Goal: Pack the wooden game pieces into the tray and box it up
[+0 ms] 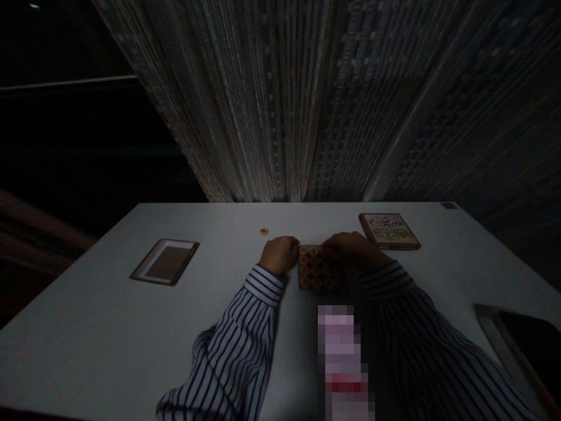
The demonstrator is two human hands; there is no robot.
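Note:
A square tray of xiangqi pieces [315, 270], round and wooden with red characters, lies in front of me on the white table [109, 327]. Curled fingers of my left hand [279, 254] grip the tray at its upper left edge. Across its upper right corner reaches my right hand [357, 251], fingers closed down over the pieces there; in the dim light I cannot make out what is between them. Beyond my left hand, one loose xiangqi piece [264, 231] lies by itself on the table.
A flat box with a printed cover [390, 230] rests at the back right. To the left lies an open shallow box part [166, 262]. A dark device-like object [526, 351] sits at the right edge. Behind the table hangs a string curtain [280, 105].

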